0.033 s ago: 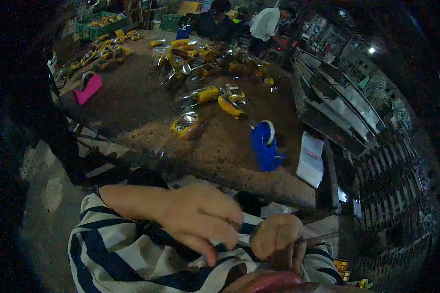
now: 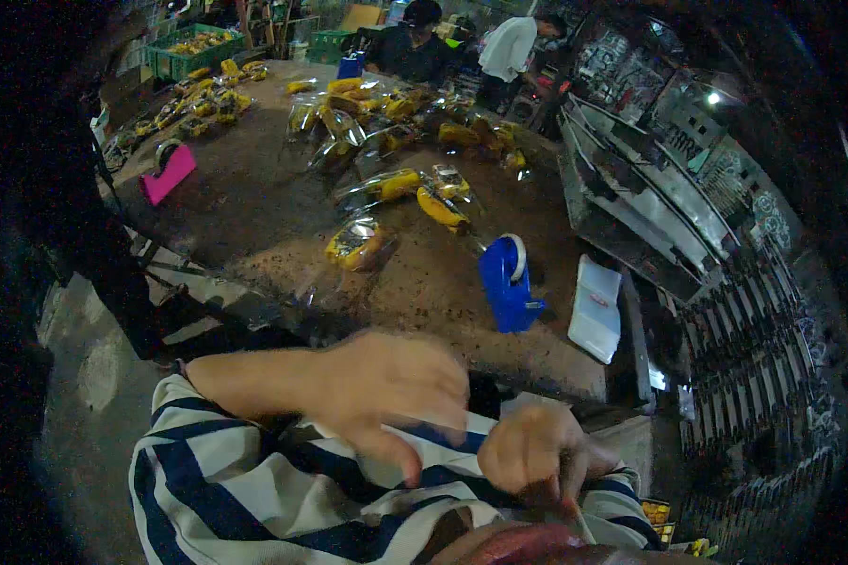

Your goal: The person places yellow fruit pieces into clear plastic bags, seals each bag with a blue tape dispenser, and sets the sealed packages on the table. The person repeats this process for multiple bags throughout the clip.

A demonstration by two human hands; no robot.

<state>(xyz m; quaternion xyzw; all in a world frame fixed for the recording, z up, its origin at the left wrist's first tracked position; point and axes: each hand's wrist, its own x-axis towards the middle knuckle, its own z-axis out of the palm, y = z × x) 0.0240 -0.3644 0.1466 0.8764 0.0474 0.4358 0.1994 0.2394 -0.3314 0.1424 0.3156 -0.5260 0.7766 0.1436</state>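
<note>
Over the striped sleeves [image 2: 226,471] in front of me, my left hand [image 2: 391,386] is held palm down, blurred by motion. Its thumb hangs apart from the bent fingers, and nothing shows between them. Just right of it, my right hand [image 2: 532,452] is closed, fingers curled together; whatever it may pinch is hidden. Neither hand touches the table. Nearest on the brown tabletop [image 2: 424,311] stands a blue tape dispenser [image 2: 507,287] with a pale roll. Beside it lies a stack of clear plastic bags [image 2: 595,309]. Several yellow items in clear wrap [image 2: 356,243] lie farther in.
A pink tape dispenser [image 2: 168,174] stands at the table's left. Wrapped yellow items [image 2: 349,108] are heaped at the far side. Behind are a green crate [image 2: 193,52], a seated person in dark clothes [image 2: 410,47] and a person in white [image 2: 509,52]. Metal trays [image 2: 641,179] line the right edge.
My left hand has lifted slightly away from my lap, its thumb rising with it. My right hand has barely moved. The things on the table lie as before.
</note>
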